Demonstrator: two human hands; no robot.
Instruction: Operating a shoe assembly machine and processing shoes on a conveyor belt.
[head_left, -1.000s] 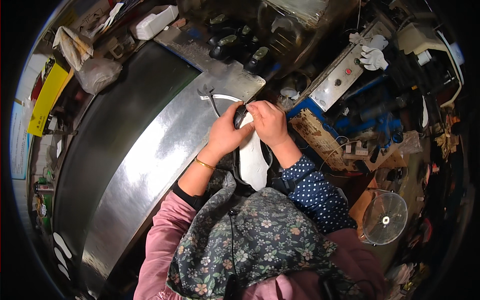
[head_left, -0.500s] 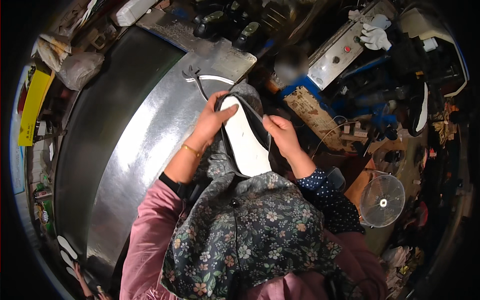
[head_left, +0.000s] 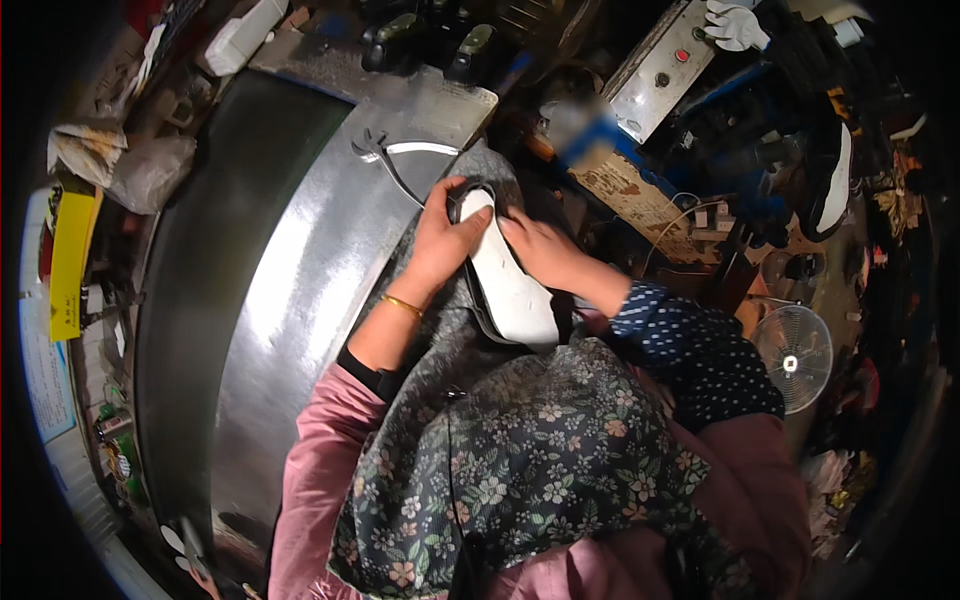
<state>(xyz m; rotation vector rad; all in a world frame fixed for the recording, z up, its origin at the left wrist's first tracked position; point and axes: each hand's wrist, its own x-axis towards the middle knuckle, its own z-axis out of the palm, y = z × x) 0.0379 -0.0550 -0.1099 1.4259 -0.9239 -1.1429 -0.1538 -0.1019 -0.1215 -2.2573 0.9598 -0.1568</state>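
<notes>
A black shoe upper lies sole side up on my lap, with a white insole (head_left: 508,290) covering its bottom. Wrapped round the far end is my left hand (head_left: 445,235), thumb pressed on the insole and fingers at the outer side. My right hand (head_left: 540,250) grips the right side near that same end, its fingertips tucked over the edge and partly hidden. Beneath the shoe is a grey cloth (head_left: 488,165). Lasting pincers (head_left: 372,150) with a pale handle rest on the metal table (head_left: 290,250), beyond my left hand.
Along the left runs a dark belt (head_left: 190,270) beside the metal surface. A control box (head_left: 660,75) with buttons and a white glove (head_left: 736,26) are at the far right. A round fan (head_left: 792,362) stands to the right. Another person's hand (head_left: 205,580) shows at lower left, near pale soles.
My right hand has moved left from the pulled-out edge of the upper to the shoe's side. That edge now lies closer to the insole. The left hand keeps its hold; the view has shifted.
</notes>
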